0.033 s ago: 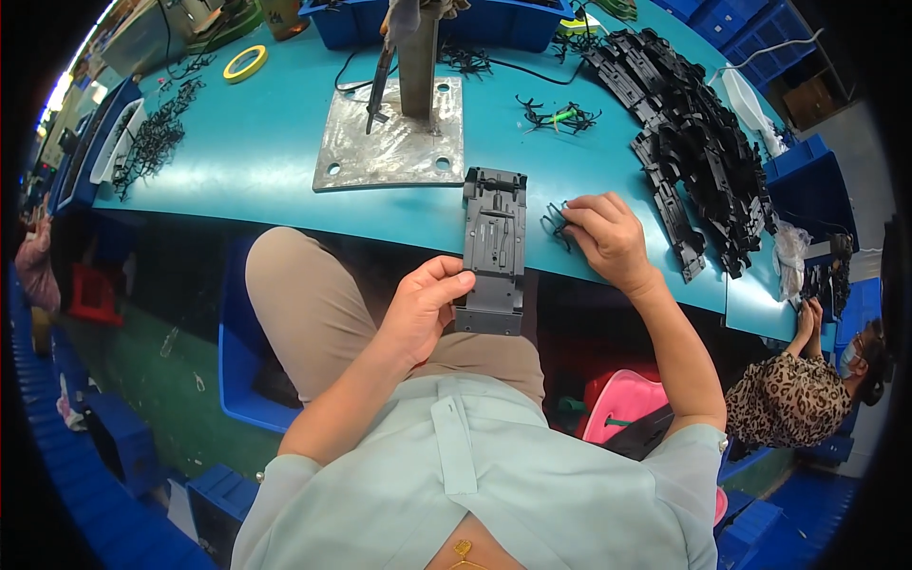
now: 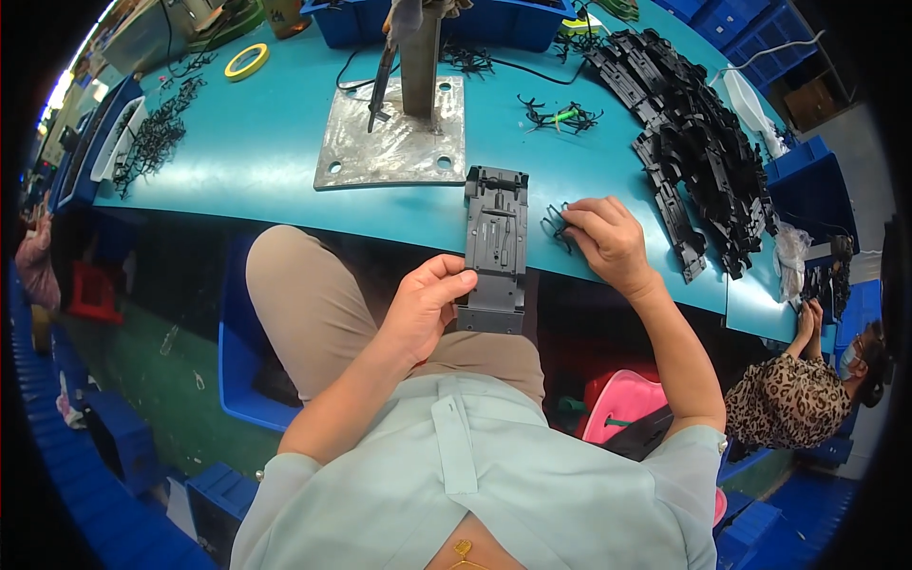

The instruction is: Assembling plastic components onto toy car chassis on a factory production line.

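My left hand (image 2: 429,302) is closed on the lower left edge of a flat black plastic chassis (image 2: 496,242), its thumb on top. The chassis is held lengthwise away from me, over the table's front edge, with moulded slots and ridges facing up. To the right, my right hand (image 2: 613,242) pinches a thin, branching black plastic part (image 2: 555,226) between thumb and fingers. That part hangs just above the table, apart from the chassis. Part of it is hidden by my fingertips.
A steel base plate with a post (image 2: 389,142) stands beyond the chassis. Stacked black chassis (image 2: 698,152) lie to the right. Loose thin black parts (image 2: 560,116) and a yellow tape roll (image 2: 247,63) rest on the teal table (image 2: 247,152). A co-worker (image 2: 793,399) sits at right.
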`<action>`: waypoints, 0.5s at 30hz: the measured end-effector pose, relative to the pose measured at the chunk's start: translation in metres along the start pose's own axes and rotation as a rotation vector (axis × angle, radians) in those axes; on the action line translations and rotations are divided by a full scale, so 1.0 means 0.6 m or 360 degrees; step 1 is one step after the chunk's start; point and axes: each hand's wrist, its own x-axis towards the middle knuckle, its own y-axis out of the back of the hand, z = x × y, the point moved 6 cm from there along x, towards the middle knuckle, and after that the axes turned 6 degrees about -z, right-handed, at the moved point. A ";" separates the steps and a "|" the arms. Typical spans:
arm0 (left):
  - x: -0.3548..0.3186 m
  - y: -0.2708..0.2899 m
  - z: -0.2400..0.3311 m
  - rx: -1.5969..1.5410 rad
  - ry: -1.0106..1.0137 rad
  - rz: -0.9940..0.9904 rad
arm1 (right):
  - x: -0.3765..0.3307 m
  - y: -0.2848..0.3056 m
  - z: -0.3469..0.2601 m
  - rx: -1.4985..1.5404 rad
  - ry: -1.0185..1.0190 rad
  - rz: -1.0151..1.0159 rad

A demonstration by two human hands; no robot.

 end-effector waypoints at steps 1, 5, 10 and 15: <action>0.002 0.001 -0.002 0.0041 0.0025 0.0012 | -0.003 0.000 -0.005 0.0005 0.0003 -0.0006; 0.002 -0.010 0.001 0.0010 0.0005 0.0044 | -0.006 0.010 -0.037 0.0135 -0.0090 0.0027; 0.002 -0.009 -0.001 0.0041 -0.0083 -0.0004 | 0.000 0.009 -0.138 0.0379 0.0150 0.0029; -0.010 -0.030 0.009 0.0085 -0.0136 -0.0048 | -0.013 -0.022 -0.160 0.0381 0.0206 0.0086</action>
